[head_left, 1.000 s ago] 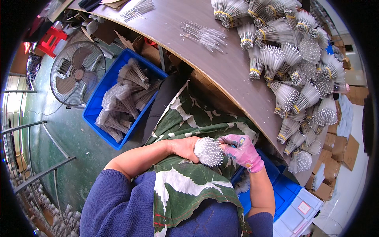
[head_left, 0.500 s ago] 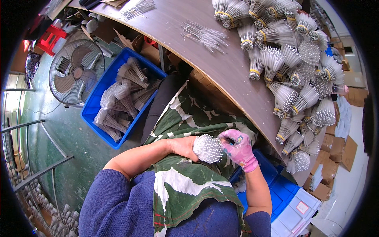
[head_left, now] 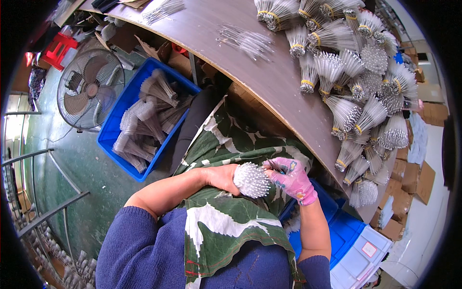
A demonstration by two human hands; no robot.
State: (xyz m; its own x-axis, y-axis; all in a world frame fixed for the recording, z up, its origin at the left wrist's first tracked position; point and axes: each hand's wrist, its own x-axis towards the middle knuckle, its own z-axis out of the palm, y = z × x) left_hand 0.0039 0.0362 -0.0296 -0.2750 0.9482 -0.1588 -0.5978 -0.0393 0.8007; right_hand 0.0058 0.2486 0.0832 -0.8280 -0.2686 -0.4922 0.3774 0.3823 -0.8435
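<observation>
My bare left hand (head_left: 223,178) is closed round a bundle of thin wire brushes (head_left: 252,180) with white bristles, held above my lap. The bundle's rounded, white-dotted end faces right, towards my other hand. My right hand (head_left: 292,181), in a pink patterned glove, has its fingers pinched together at the upper right edge of the bundle. What lies between those fingertips, if anything, is too small to make out. A green and white leaf-patterned apron (head_left: 226,226) covers my lap beneath both hands.
The brown table (head_left: 207,36) curves ahead, carrying loose brushes (head_left: 245,41) and many banded brush bundles (head_left: 329,70) at right. A blue crate (head_left: 113,156) of bundles stands at left beside a floor fan (head_left: 91,89). Blue bins (head_left: 344,236) sit by my right arm.
My right hand has turned slightly, and its fingers have drawn closer together at the bundle's edge. The left hand and its bundle stay almost in place. The view has shifted slightly.
</observation>
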